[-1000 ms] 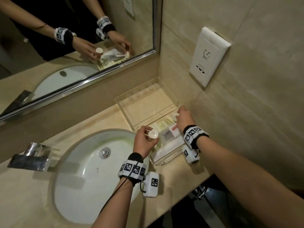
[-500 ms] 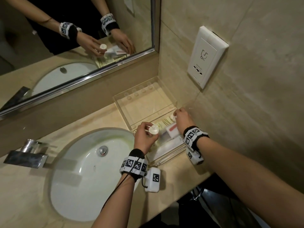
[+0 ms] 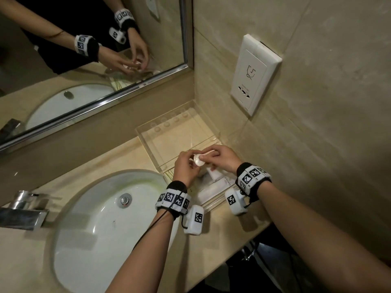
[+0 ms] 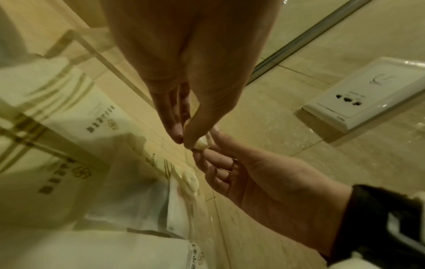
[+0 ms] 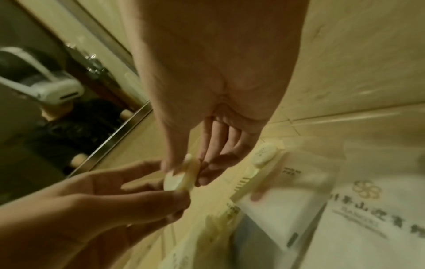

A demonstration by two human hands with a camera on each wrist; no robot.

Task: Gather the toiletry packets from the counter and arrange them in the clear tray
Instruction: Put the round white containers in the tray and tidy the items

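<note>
Toiletry packets (image 3: 213,187) lie packed in the near section of the clear tray (image 3: 148,142), which sits at the back right corner of the counter (image 3: 114,157), against the tiled wall and just right of the white sink (image 3: 88,218); its far section shows only bare bottom. White sachets with printed logos (image 4: 76,116) overlap along the tray's left side, and a small round white case (image 5: 263,154) rests on them near the tray's right edge. Above the packets, the left hand (image 3: 185,169) and right hand (image 3: 222,159) meet: both pinch one small round white container (image 3: 198,160) between thumb and fingertips, held clear of the tray's contents.
</note>
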